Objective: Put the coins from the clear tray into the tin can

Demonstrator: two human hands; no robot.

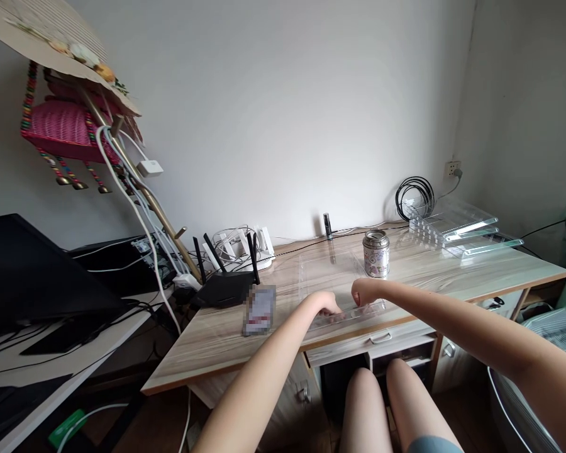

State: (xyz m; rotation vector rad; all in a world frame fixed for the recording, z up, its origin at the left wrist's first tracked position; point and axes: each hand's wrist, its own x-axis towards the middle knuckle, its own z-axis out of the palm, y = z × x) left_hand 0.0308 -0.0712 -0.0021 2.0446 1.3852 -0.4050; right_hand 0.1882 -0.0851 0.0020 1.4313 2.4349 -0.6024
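A shallow clear plastic tray (332, 267) lies on the wood-grain desk in front of me. My left hand (329, 305) reaches in at its front wall, the fingers bent and pressed against the plastic. Close by on the right, my right hand (365, 292) is curled with its fingers down at the same front edge; the fingertips are partly hidden. Both hands appear closed on the tray. Just behind my right hand stands a round tin (376, 253) with a floral pattern and a metal lid.
Stacked clear trays (457, 228) and coiled black cable (415, 197) occupy the desk's back right. A small dark bottle (327, 226) stands by the wall. On the left are a black router (229, 288), a blurred packet (260, 309) and a monitor (33, 277). The desk's front edge (245, 365) is near my knees.
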